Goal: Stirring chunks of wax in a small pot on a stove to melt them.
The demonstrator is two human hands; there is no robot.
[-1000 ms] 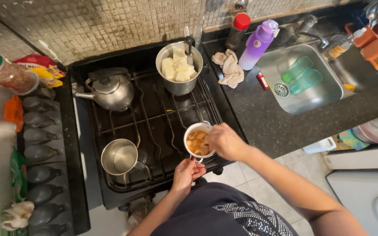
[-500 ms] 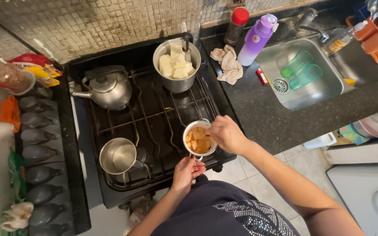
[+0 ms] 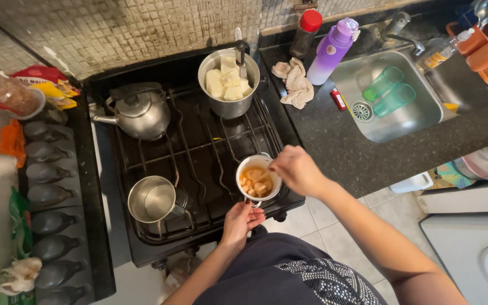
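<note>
Nearest, the left hand (image 3: 242,219) grips the handle of a small white enamel pot (image 3: 258,178) holding orange-brown chunks in liquid, steadying it on the black gas stove (image 3: 199,147) at its near right edge. The right hand (image 3: 293,169) pinches something over the rim, perhaps a utensil; too hidden to tell. Farther back, a steel saucepan of pale blocks (image 3: 228,85) stands.

The scene is evenly and softly lit; glare is seen on the kettle (image 3: 139,116), and edges are bent by wide-angle distortion.
</note>
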